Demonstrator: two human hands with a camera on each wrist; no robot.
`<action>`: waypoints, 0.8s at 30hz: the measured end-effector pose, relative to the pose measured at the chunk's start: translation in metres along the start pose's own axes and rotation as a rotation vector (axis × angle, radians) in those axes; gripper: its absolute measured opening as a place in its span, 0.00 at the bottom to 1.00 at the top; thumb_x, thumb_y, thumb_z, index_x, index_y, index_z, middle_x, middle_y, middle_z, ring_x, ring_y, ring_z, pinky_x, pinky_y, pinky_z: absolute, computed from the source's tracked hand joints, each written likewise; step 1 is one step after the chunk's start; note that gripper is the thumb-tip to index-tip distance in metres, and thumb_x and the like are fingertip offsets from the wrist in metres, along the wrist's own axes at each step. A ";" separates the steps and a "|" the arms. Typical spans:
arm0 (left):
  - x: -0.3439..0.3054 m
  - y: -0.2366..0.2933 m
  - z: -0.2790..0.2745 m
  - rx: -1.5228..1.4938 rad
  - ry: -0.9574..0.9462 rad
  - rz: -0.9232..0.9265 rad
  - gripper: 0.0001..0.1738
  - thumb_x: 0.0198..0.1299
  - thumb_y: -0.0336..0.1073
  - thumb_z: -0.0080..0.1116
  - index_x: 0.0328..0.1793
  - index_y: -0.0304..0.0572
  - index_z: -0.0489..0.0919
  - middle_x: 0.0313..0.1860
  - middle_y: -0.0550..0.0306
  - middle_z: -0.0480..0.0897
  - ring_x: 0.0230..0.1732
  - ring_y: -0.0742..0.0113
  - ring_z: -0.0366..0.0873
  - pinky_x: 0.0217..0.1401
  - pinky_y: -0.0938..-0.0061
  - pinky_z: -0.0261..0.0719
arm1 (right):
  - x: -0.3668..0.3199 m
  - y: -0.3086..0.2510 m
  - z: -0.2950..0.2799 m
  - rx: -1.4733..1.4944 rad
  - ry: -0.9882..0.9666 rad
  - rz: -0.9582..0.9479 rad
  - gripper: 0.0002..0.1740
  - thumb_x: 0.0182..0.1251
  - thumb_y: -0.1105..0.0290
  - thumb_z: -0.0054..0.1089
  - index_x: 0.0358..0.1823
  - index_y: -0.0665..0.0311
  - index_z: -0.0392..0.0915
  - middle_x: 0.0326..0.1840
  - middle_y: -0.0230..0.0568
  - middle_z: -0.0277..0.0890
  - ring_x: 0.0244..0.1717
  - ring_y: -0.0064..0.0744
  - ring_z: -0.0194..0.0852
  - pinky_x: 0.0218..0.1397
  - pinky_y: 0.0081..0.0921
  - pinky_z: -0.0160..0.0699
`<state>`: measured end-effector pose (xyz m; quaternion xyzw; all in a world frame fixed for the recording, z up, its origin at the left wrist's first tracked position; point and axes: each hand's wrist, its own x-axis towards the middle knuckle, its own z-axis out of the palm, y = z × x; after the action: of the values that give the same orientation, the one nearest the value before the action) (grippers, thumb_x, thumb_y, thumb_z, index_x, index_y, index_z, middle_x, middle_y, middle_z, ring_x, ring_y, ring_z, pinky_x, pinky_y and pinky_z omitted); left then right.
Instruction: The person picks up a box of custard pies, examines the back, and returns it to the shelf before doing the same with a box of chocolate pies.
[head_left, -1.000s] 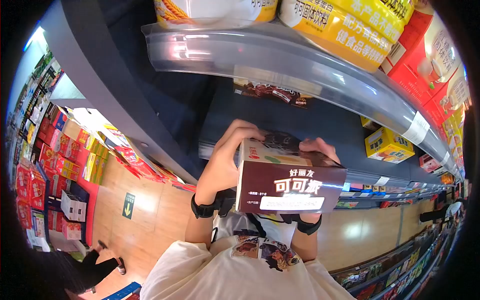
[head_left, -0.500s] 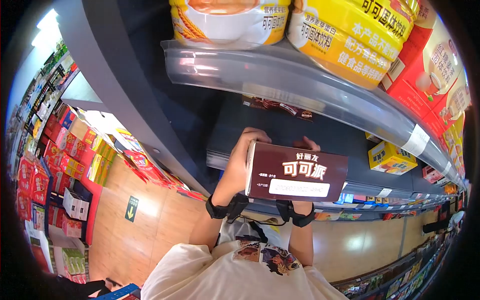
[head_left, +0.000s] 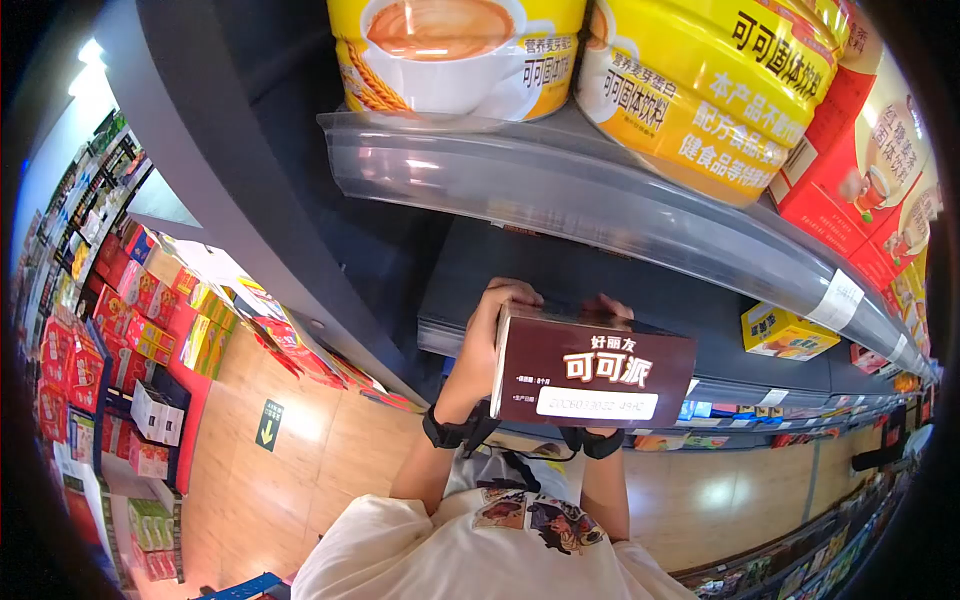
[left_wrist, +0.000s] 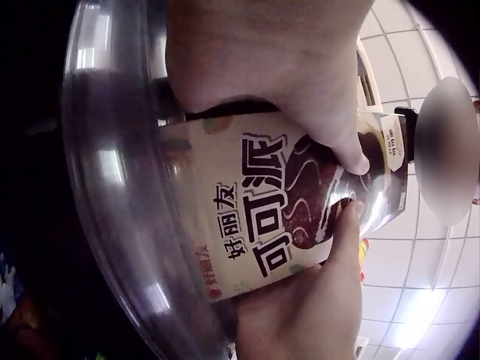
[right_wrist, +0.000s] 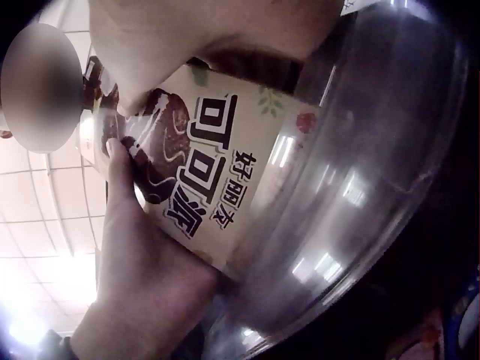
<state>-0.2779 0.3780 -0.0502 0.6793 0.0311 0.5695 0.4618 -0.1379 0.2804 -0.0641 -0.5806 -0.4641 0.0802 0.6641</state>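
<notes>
A dark brown cocoa pie box [head_left: 600,372] is held in front of the shirt, its side with a white date strip turned up to the head camera. My left hand [head_left: 488,335] grips its left end, fingers over the far edge. Behind the box my right hand [head_left: 610,308] holds the far side, mostly hidden, with fingertips showing above the edge. In both wrist views the thumbs press on the box's cream front [left_wrist: 232,180], beside a picture of chocolate pies.
A shelf with a clear plastic lip [head_left: 560,190] runs above the hands, carrying yellow cocoa drink tubs [head_left: 470,60] and red boxes [head_left: 850,170]. On the dark lower shelf [head_left: 560,265] stands a small yellow box [head_left: 788,332]. Stacked goods [head_left: 150,300] line the left aisle.
The box has tilted so its upper face, seen at first, has turned out of the head view. The shelf tubs sit lower in the frame. Both hands keep their hold.
</notes>
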 end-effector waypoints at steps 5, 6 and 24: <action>-0.008 -0.016 -0.007 0.036 -0.047 0.022 0.29 0.48 0.32 0.74 0.55 0.40 0.69 0.48 0.47 0.75 0.51 0.55 0.77 0.56 0.66 0.75 | 0.007 0.019 -0.003 0.028 -0.017 0.044 0.29 0.66 0.52 0.60 0.60 0.66 0.71 0.53 0.43 0.74 0.52 0.30 0.73 0.57 0.29 0.73; -0.006 -0.017 -0.007 0.046 -0.059 0.032 0.29 0.48 0.32 0.74 0.55 0.40 0.69 0.49 0.47 0.75 0.52 0.55 0.77 0.56 0.66 0.75 | 0.009 0.023 -0.004 0.034 -0.019 0.053 0.29 0.66 0.52 0.60 0.60 0.67 0.71 0.52 0.43 0.74 0.52 0.30 0.73 0.57 0.29 0.73; -0.007 -0.018 -0.005 -0.031 -0.050 0.035 0.31 0.47 0.31 0.75 0.56 0.42 0.69 0.50 0.47 0.74 0.53 0.56 0.77 0.57 0.67 0.75 | 0.011 0.096 -0.023 0.137 -0.085 0.242 0.27 0.67 0.53 0.59 0.56 0.68 0.74 0.48 0.43 0.76 0.48 0.30 0.74 0.53 0.29 0.73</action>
<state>-0.2754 0.3874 -0.0679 0.6865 -0.0009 0.5608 0.4629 -0.0739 0.3021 -0.1374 -0.5818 -0.4122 0.2156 0.6672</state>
